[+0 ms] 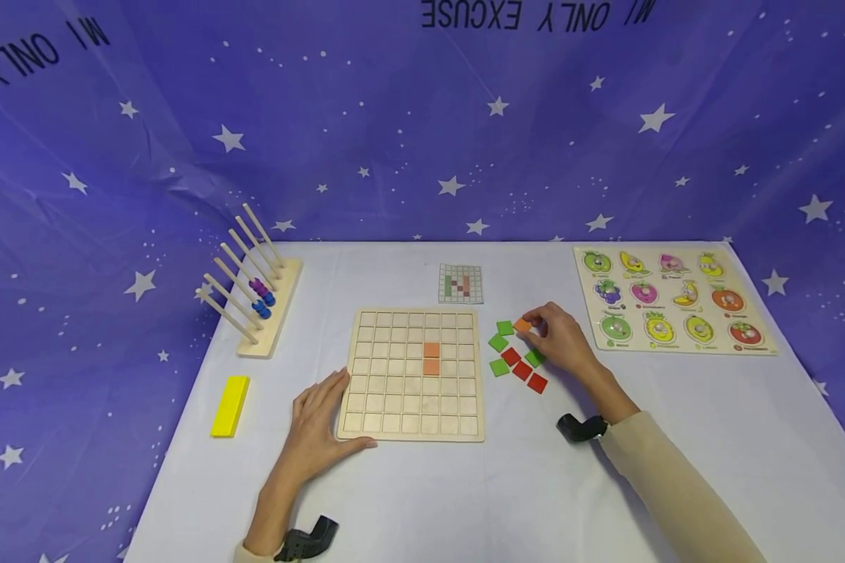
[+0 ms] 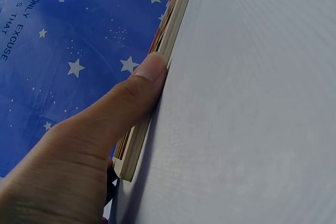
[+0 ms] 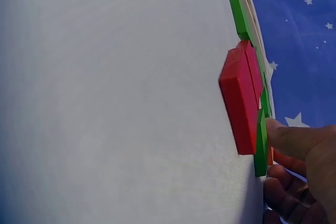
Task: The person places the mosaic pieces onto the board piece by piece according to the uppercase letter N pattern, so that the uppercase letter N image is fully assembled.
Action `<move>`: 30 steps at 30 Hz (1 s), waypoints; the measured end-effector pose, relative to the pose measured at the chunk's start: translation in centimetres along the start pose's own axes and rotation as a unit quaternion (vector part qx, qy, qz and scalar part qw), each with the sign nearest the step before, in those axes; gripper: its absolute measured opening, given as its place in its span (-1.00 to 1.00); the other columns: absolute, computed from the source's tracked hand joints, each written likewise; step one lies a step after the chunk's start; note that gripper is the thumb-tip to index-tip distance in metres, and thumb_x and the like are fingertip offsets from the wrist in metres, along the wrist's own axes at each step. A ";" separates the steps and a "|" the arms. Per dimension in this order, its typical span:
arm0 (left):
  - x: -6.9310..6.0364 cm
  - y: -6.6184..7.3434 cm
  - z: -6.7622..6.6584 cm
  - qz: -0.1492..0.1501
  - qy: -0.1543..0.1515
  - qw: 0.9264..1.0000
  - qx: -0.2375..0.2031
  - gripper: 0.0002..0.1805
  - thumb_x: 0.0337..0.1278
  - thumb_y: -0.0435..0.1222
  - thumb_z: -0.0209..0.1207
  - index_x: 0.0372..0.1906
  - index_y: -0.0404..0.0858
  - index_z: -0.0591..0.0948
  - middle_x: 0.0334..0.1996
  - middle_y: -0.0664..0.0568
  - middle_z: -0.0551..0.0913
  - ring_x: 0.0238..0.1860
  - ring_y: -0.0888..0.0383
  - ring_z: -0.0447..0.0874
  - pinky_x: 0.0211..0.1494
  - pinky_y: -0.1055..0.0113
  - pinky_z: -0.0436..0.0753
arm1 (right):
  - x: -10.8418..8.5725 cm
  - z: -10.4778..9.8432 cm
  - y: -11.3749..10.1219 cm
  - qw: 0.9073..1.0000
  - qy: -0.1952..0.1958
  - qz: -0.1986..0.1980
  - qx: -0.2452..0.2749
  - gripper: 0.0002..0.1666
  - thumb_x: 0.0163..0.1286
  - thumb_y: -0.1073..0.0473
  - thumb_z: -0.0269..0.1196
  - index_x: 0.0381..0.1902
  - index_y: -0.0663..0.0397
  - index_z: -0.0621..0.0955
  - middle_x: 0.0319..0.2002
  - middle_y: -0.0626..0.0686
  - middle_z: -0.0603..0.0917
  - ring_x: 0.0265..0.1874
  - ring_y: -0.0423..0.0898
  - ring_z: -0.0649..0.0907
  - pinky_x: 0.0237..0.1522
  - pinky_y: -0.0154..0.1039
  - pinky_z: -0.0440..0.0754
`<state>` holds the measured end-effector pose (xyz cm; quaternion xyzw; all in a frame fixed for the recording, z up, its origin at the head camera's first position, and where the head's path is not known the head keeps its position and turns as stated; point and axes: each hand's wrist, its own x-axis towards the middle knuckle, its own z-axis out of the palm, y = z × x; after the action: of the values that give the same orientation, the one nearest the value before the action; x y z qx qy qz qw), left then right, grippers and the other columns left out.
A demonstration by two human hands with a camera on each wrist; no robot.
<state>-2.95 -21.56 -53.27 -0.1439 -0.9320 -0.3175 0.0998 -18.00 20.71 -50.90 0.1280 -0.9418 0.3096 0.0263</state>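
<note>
Black capitals on the purple star-printed backdrop [image 1: 394, 141] stand upside down in the head view, where "ONLY EXCUSE" can be made out at the top; the left wrist view adds "IS THAT". The fruit puzzle [image 1: 635, 295] at the far right carries a small caption under each picture, too fine to read surely. The left hand [image 1: 311, 426] is spread around the near left corner of the wooden grid board [image 1: 392, 383], its thumb stretched along the near edge and its fingers against the left side. The right hand [image 1: 563, 338] reaches in with bent fingers, thumb and forefinger nearly together, pinching an orange tile [image 1: 522, 325] on the white table [image 1: 521, 485], right of the board. Just beside that hand lie four green tiles [image 1: 498, 342] and three red tiles [image 1: 523, 370]. Two orange squares [image 1: 432, 358] sit in neighbouring cells of the board, one directly nearer than the other. Beyond the board lies a pattern card [image 1: 461, 283], printed with a coloured grid.
</note>
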 end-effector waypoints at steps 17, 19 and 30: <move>0.0 0.0 0.0 -0.011 -0.004 1.000 -0.002 0.30 -0.56 0.19 0.57 0.43 -0.32 0.30 0.44 -0.14 0.32 0.41 -0.06 0.27 0.36 0.00 0.08 | 0.2 0.1 0.0 1.000 -0.006 0.012 -0.015 -0.66 0.18 0.14 0.44 -0.17 0.25 0.66 -0.32 0.08 0.56 -0.40 -0.05 0.50 -0.37 -0.22 0.43; 0.0 0.0 -0.1 -0.014 -0.006 1.000 -0.001 0.30 -0.56 0.20 0.56 0.43 -0.32 0.30 0.44 -0.14 0.32 0.41 -0.06 0.26 0.37 -0.01 0.07 | 0.2 0.2 0.0 1.000 -0.009 0.016 -0.017 -0.66 0.17 0.13 0.44 -0.18 0.24 0.66 -0.33 0.07 0.56 -0.40 -0.05 0.50 -0.37 -0.22 0.42; 0.0 -0.1 0.1 0.012 0.009 1.000 -0.003 0.29 -0.58 0.19 0.57 0.42 -0.34 0.33 0.43 -0.15 0.34 0.41 -0.08 0.28 0.36 0.00 0.08 | 0.1 -0.2 -0.8 1.000 -0.008 0.028 -0.008 -0.63 0.13 0.12 0.45 -0.17 0.20 0.65 -0.31 0.05 0.56 -0.37 -0.05 0.49 -0.34 -0.23 0.40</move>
<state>-3.00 -21.62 -53.39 -0.1526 -0.9282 -0.3204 0.1115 -17.85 20.21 -50.25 0.1039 -0.9477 0.3016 0.0117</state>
